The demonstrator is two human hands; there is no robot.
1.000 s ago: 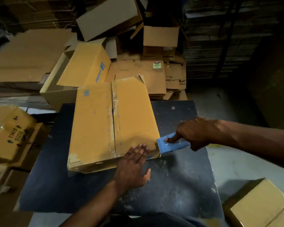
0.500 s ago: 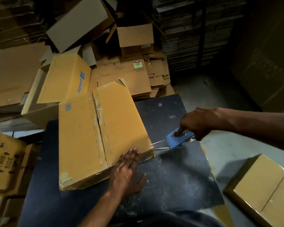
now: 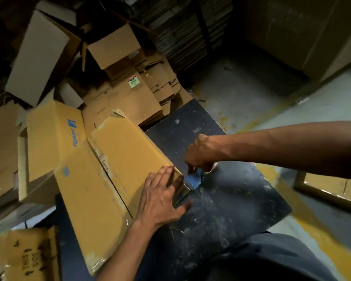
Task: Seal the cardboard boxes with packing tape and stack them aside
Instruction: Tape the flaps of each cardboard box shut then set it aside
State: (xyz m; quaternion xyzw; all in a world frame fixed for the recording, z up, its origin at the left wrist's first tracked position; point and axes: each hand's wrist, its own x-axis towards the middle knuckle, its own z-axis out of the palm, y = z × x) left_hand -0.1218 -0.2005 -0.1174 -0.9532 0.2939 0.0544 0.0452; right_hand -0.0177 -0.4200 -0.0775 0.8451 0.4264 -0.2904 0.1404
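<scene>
A long yellow cardboard box [image 3: 101, 185] lies on the dark table [image 3: 231, 199], its two top flaps closed with clear tape along the centre seam. My left hand [image 3: 162, 197] presses flat on the box's near right corner, fingers straight, thumb down on the table side. My right hand [image 3: 203, 155] grips a blue tape dispenser [image 3: 194, 179] right at that corner of the box, fingers curled over it. Most of the dispenser is hidden under the hand.
A second yellow box with blue print [image 3: 53, 136] leans behind the taped one. Flattened and empty cartons [image 3: 118, 51] pile up at the back. A "THIS SIDE" box [image 3: 26, 258] sits lower left, another box [image 3: 332, 187] on the floor at right.
My right hand has brought the blue dispenser back in from the right, up against the box corner. The view has tilted. My left hand stays pressed on the box.
</scene>
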